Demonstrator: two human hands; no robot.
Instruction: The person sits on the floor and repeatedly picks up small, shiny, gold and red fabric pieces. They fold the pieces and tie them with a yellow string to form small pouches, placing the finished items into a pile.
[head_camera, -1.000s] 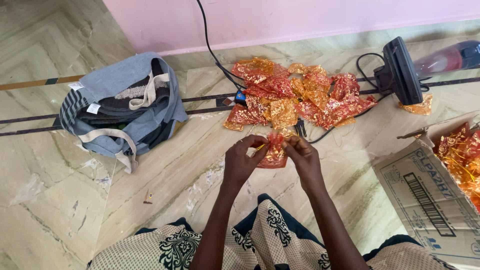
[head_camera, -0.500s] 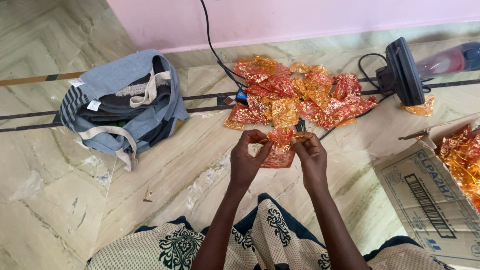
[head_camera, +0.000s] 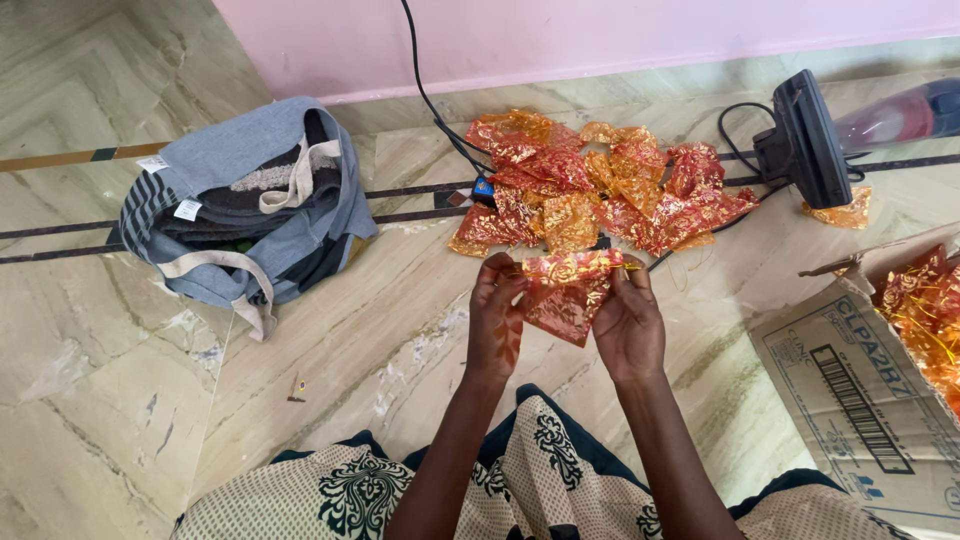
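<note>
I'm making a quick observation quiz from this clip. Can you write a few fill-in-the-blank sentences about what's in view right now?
1. The left hand and right hand hold one red-and-gold ____ between them.
2. The pile of pouches lies on the ____.
3. At the right edge, more pouches sit inside a ____ box.
4. The grey cloth bag lies to the person's ____.

Missing words: pouch; floor; cardboard; left

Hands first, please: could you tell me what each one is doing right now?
Left hand: closed on the red pouch.
Right hand: closed on the same pouch.
</note>
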